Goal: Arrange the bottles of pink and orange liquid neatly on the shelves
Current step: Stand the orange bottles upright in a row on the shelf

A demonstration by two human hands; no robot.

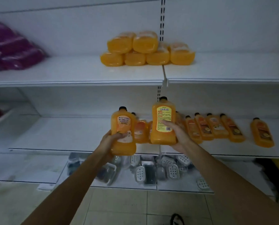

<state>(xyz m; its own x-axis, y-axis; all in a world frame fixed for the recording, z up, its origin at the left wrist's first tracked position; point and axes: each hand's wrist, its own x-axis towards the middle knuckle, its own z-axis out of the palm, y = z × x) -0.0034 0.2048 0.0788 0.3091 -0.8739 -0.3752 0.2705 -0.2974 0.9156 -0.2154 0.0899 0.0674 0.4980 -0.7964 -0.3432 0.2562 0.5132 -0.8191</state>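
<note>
Orange bottles [216, 127] stand loosely on the middle shelf [62, 133], not yet tidy, a stack [146, 49] lies on the upper shelf [70, 73], and left hand [112, 138] and right hand [179, 135] each grasp one more.

Orange bottles [163, 111] — two held, six stacked, others partly hidden

Shop: white display shelves [80, 82] of stock

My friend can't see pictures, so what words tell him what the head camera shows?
A person's left hand holds one orange bottle and the right hand another orange bottle, both upright. More orange bottles stand in a loose row on the middle shelf, and others lie stacked on the upper shelf.
</note>
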